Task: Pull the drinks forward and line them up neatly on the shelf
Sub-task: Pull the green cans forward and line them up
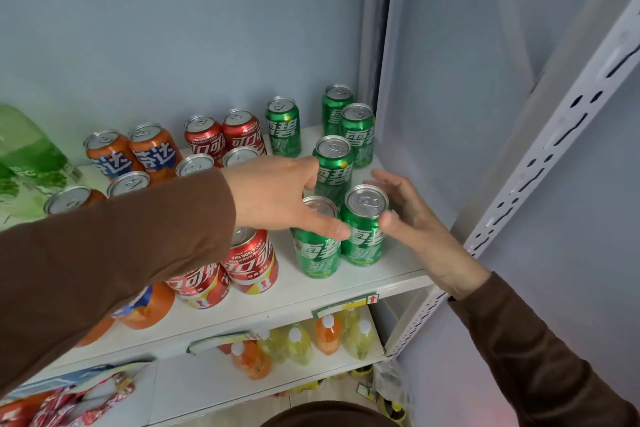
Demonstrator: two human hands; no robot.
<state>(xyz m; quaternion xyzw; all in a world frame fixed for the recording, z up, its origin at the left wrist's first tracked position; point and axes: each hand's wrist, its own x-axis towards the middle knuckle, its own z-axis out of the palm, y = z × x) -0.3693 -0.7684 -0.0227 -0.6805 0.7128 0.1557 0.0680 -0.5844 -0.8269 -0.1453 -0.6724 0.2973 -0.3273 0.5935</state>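
Left sleeve [114, 263]: brown, nearest the camera, crossing in front of the red and orange cans.
Left hand [277, 198]: reaches over the shelf [346, 282]; fingers stretched out loosely, thumb lying across the front-left green can [317, 246], fingertips by the middle green can [334, 166]. Nothing is clasped.
Right hand [412, 215]: just right of the front-right green can [363, 229]; thumb touches the can's upper side, the other fingers spread wide behind it, not closed round it.
Front green cans: two upright, side by side and touching, near the shelf's front edge at its right end.
Other green cans: the middle one stands behind the front pair; three more [356, 132] stand further back, towards the rear wall.
Red cans [252, 262]: left of the front green pair, two near the front edge, more behind the left hand.
Orange cans [156, 149]: left of the red ones, front and back.
Lower shelf bottles [327, 333]: orange and yellow, below the green cans.
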